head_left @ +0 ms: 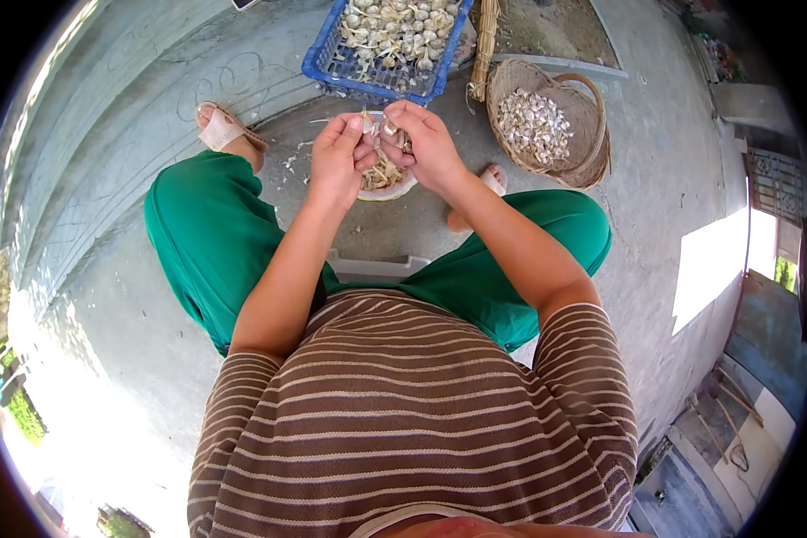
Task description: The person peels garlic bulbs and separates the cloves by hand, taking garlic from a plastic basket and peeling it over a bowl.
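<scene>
My left hand [336, 160] is closed, with a pale piece of garlic [367, 125] pinched between thumb and fingers. Close beside it, my right hand [429, 148] is closed around garlic pieces [403, 139], partly hidden by the fingers. Both hands are held over a round, light-rimmed bowl [400, 191] containing dry stems and skins [381, 173]. Just beyond the hands is a blue plastic crate [316, 59] with many whole garlic bulbs [402, 34]. To the right, a wicker basket [592, 134] holds loose garlic cloves [533, 125].
A bundle of dry stalks [485, 40] lies between crate and basket. Scraps of skin [294, 161] are scattered on the concrete floor [646, 170] left of the bowl. My sandalled feet and green-trousered knees [211, 238] flank the bowl. A step [143, 99] curves along the left.
</scene>
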`<action>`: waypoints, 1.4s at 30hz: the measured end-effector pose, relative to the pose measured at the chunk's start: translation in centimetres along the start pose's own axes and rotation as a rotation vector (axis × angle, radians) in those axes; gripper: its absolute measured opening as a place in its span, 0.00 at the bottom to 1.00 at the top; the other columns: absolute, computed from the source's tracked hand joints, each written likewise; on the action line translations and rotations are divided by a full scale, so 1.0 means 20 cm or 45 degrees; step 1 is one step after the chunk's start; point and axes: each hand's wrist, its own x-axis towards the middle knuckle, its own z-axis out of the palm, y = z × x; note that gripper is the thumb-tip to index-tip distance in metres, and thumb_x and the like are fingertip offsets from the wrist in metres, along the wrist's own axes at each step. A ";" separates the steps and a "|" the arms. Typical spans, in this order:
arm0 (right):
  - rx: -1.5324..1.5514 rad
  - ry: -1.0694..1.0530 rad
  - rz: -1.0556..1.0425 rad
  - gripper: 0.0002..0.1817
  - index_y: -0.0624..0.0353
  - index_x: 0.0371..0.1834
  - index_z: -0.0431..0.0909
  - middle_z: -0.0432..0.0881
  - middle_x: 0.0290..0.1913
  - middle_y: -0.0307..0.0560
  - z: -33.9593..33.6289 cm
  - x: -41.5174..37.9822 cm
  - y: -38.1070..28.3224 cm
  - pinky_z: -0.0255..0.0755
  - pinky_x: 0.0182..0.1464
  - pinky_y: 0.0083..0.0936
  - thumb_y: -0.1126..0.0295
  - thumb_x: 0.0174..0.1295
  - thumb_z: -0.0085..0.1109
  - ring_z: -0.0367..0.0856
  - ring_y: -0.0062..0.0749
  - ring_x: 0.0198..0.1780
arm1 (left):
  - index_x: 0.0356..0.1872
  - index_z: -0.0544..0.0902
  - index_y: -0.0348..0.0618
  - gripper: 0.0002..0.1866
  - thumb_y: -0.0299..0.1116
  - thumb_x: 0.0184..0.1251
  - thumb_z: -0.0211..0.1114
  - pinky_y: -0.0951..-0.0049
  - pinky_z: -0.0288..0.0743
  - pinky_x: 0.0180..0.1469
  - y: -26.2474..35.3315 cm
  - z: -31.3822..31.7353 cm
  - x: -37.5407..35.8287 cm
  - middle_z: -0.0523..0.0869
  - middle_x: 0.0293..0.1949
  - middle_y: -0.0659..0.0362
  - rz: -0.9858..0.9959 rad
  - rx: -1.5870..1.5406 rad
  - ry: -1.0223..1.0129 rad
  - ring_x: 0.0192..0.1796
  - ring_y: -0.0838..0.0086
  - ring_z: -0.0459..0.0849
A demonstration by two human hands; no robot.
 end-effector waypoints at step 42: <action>-0.509 0.141 -0.339 0.03 0.58 0.36 0.67 0.70 0.23 0.36 -0.05 0.05 0.18 0.57 0.19 0.15 0.72 0.66 0.48 0.64 0.14 0.20 | 0.33 0.71 0.45 0.14 0.44 0.74 0.48 0.83 0.63 0.22 -0.10 0.04 0.00 0.72 0.22 0.66 -0.072 0.252 0.196 0.20 0.83 0.70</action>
